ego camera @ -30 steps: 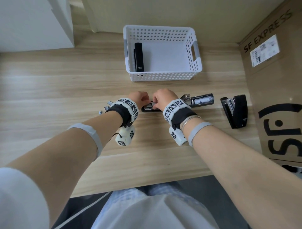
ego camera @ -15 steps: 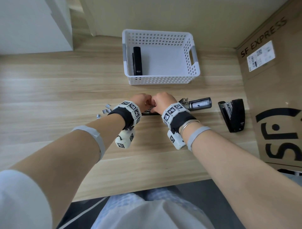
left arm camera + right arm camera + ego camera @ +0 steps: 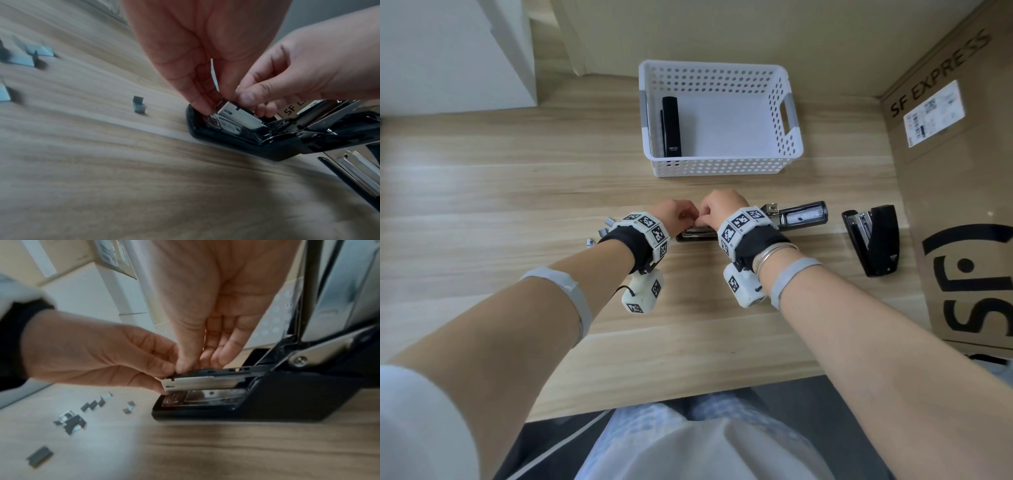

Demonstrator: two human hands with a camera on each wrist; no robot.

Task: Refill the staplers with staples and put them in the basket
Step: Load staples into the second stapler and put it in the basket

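Note:
A black stapler lies opened flat on the wooden table, its lid [image 3: 801,216] folded back to the right. Its base [image 3: 246,408] carries the silver staple magazine [image 3: 201,382], which is raised a little. My left hand [image 3: 686,219] pinches the magazine's front end [image 3: 236,118] between thumb and fingers. My right hand [image 3: 704,221] comes down from above, and its fingertips [image 3: 185,365] pinch the top of the same front end. What lies between the fingers is hidden. A closed black stapler [image 3: 671,126] lies in the white basket [image 3: 791,137]. Another black stapler [image 3: 873,236] lies on the right.
Several short pieces of staple strip [image 3: 69,420] lie scattered on the table left of the open stapler, also the staple pieces [image 3: 602,233] in the head view. A large cardboard box [image 3: 962,205] stands along the right edge. The basket is behind the hands.
Both hands have closed in on each other over the front end of the open stapler and now touch there. The staplers and basket have stayed in place.

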